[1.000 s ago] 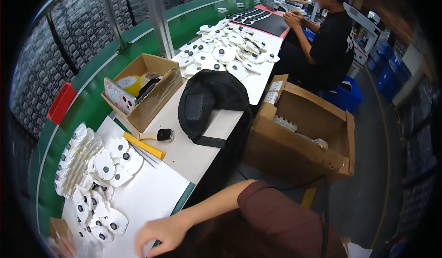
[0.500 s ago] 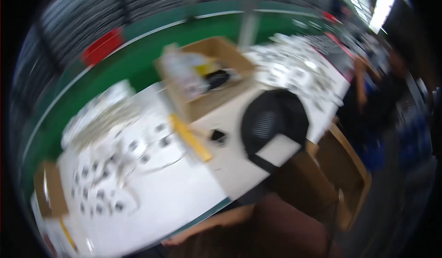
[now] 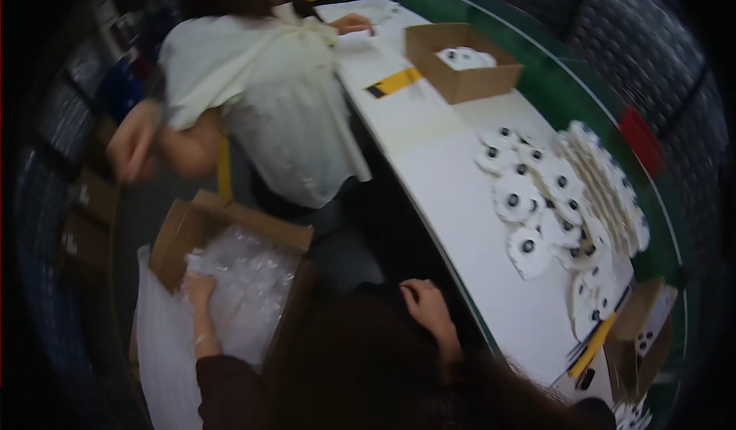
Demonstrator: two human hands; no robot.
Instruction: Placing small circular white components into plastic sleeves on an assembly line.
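Head view: the left hand [image 3: 199,288] is inside an open cardboard box [image 3: 175,242] at lower left, its fingers curled at the near-left part of a pile of clear plastic bags [image 3: 253,284]. Whether these fingers are clamped on the plastic or only rest against it cannot be told. The pile of bags fills the visible part of the box. A translucent white sheet [image 3: 169,361] hangs along the left side of the box. The right hand [image 3: 425,303] is located beside the near edge of the white worktable [image 3: 445,177], well apart from the left hand; its fingers are loosely bent, the thumb stands apart from them, and no item is visible in its grasp. On the worktable, to the right, lies a loose group of white mask pieces [image 3: 514,198] with round dark valves; a closely packed row [image 3: 602,181] of similar pieces lies just beyond. A yellow strip [image 3: 594,345] lies near the lower end of the group, beside a small carton [image 3: 632,345]. A larger carton [image 3: 483,88], holding white pieces, stands at the far part of the worktable. A co-worker [image 3: 284,115] in a pale top is positioned at the upper left.
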